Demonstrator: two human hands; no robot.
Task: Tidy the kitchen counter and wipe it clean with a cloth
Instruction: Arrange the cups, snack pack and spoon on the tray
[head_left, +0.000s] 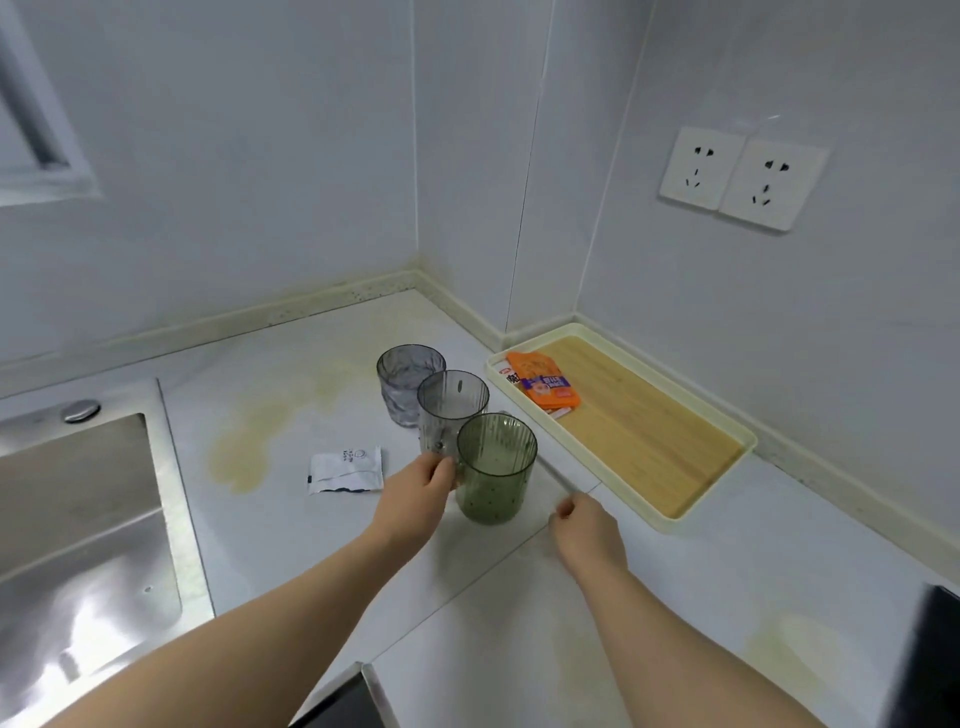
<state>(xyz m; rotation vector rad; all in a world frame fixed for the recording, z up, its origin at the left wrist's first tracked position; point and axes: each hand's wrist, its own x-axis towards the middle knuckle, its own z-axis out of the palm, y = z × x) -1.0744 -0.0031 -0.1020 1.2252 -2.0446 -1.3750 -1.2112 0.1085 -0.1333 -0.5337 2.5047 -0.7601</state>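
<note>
Left hand (423, 483): grip curls round the green cup (496, 467) on the surface (291, 519). Right hand (584, 525) loosely curled, holding nothing. Orange packets (545, 387) sit in the cream tray (639, 431).

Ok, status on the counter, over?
Left hand grips green cup. Right hand loosely curled, empty. Grey cup, clear cup, white sachet, yellow stain on counter; no cloth in view.
</note>
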